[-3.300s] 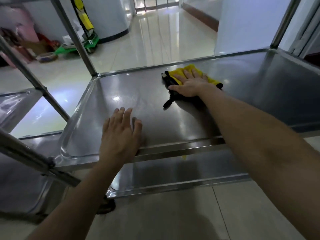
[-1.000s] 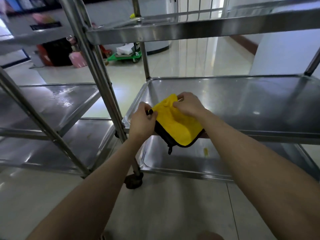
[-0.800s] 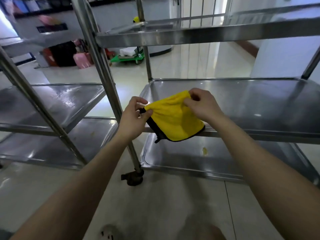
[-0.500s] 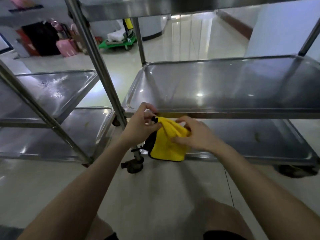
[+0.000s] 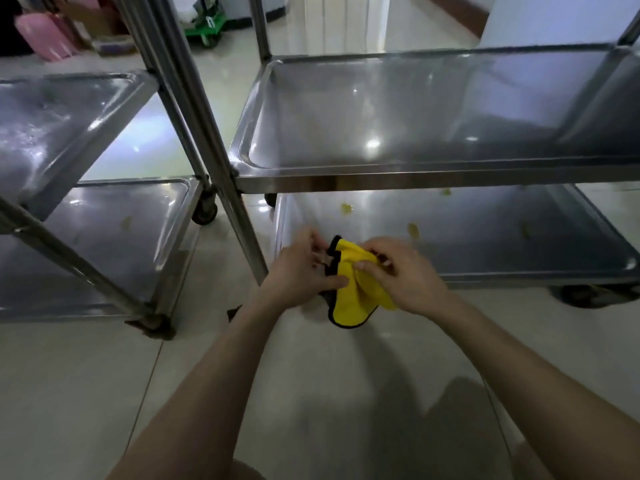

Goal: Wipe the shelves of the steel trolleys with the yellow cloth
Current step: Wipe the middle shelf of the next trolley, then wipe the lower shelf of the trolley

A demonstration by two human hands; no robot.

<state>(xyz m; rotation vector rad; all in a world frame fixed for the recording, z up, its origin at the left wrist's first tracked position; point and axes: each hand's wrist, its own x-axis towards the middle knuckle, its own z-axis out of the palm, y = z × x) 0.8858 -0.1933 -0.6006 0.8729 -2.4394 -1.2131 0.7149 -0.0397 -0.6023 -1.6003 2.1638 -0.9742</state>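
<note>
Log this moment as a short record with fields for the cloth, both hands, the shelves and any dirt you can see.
cloth: yellow cloth with black edging, bunched, held in the air in front of the lower shelf
left hand: gripping the cloth's left edge
right hand: pinching the cloth's top
middle steel shelf: bare, shiny
bottom steel shelf: several yellowish spots
left trolley's shelves: streaky, wet-looking

A pink suitcase (image 5: 41, 32) stood at the far left on the glossy tiled floor (image 5: 86, 382). Near it, farther back, a green platform cart (image 5: 204, 26) was parked.
</note>
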